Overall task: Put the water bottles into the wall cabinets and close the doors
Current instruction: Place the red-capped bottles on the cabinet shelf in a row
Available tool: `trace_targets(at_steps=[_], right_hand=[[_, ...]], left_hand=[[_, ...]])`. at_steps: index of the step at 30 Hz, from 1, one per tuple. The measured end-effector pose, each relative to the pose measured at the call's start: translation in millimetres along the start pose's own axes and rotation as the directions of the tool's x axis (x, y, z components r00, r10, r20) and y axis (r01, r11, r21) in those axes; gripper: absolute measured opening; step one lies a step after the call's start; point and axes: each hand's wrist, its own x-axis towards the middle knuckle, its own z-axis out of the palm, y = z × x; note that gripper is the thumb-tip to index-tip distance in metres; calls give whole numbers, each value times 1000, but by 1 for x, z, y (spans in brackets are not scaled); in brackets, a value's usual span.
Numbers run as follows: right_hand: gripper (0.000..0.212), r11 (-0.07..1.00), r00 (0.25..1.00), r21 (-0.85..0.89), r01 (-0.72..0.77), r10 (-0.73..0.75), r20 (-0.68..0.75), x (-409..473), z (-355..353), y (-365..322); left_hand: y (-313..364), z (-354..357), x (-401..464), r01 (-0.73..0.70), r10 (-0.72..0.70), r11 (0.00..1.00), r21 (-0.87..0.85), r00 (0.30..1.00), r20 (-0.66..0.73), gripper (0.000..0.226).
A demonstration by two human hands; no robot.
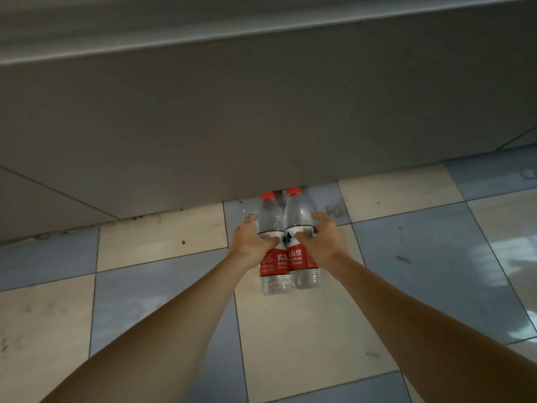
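Water bottles, two of them, stand upright and touching on the tiled floor (pixel 305 330), a little past centre toward 12 o'clock in your view. The left bottle (pixel 274 257) and the right bottle (pixel 300 251) both have red caps and red labels and look full of clear water. Behind them, from 9 o'clock round to 3 o'clock, runs a grey panel (pixel 232 126) whose lower edge sits just above the caps; it is too blurred to say what it belongs to.

Your left hand (pixel 251 239) has its fingers curled round the left bottle at the shoulder, and your right hand (pixel 322 238) wraps the right bottle the same way, thumb across the top of the label. Both grips look closed on the bottles rather than merely resting.

You appear to be at the pickup step: the bottles seem to be still on the floor, and no cabinet interior or door is in view. The next move likely calls for lifting both straight up, clearing the panel edge above the caps, then turning toward the wall cabinets. Full bottles will be heavy and slick, so keep the grip firm.
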Motion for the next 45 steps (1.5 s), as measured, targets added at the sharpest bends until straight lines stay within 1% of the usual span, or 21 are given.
trace_targets(at_steps=[3,5,8,11,12,14,16,18,19,20,22,23,24,26,30,33,35,37,41,43,45], right_hand=[[49,1000,998,6,-26,26,49,-19,7,5],[44,999,995,16,-32,31,99,-36,15,8],[57,999,984,6,-48,46,171,-59,33,11],[64,998,971,3,-64,62,229,-75,52,13],[66,998,968,6,-69,66,244,-78,58,14],[69,997,958,8,-80,74,277,-80,66,13],[74,996,953,38,-83,69,295,-76,72,9],[78,996,962,64,-62,43,268,-66,77,1],[74,997,971,63,-38,22,240,-59,79,-5],[61,998,978,63,-5,-9,209,-53,82,-11],[19,997,988,55,49,-56,146,-41,88,-20],[15,997,989,45,70,-75,125,-36,91,-23],[18,996,990,34,77,-80,113,-31,95,-26],[14,998,990,14,64,-66,125,-24,100,-29],[14,994,986,94,58,-71,149,-27,98,-38],[8,963,972,190,191,-212,101,-42,85,-52],[16,923,948,261,283,-311,72,-54,75,-65],[28,881,925,311,356,-379,13,-65,64,-78],[34,790,867,377,484,-492,-83,-85,51,-91],[39,765,845,381,519,-528,-90,-92,51,-89],[41,759,830,363,541,-552,-83,-97,53,-86]], left_hand=[[-11,-9,-18,48,-51,998,35,996,69,79],[-23,-18,-34,92,-94,995,23,989,116,77],[-46,-32,-54,164,-163,986,9,973,165,72],[-65,-45,-65,243,-240,970,8,953,187,74],[-71,-49,-67,254,-250,967,7,949,190,73],[-78,-54,-68,249,-249,968,23,952,177,63],[-79,-56,-63,216,-220,975,43,966,135,53],[-76,-55,-53,160,-164,985,57,984,70,52],[-74,-54,-46,128,-130,989,69,991,28,54],[-71,-54,-39,96,-95,993,73,995,-12,52],[-66,-54,-26,49,-46,997,55,998,-53,43],[-66,-54,-21,37,-34,998,54,998,-60,40],[-67,-54,-16,29,-25,998,60,997,-70,37],[-70,-55,-11,27,-21,997,67,995,-94,35],[-71,-68,-22,2,-7,1000,-30,987,-163,49],[-60,-88,-41,-146,123,985,-88,965,-230,51],[-52,-104,-56,-269,237,960,-80,930,-281,49],[-48,-118,-71,-353,308,931,-95,897,-317,48],[-47,-130,-93,-419,333,890,-180,866,-373,53],[-50,-129,-103,-461,371,873,-157,839,-398,54],[-55,-128,-112,-514,441,855,-66,789,-427,55]])
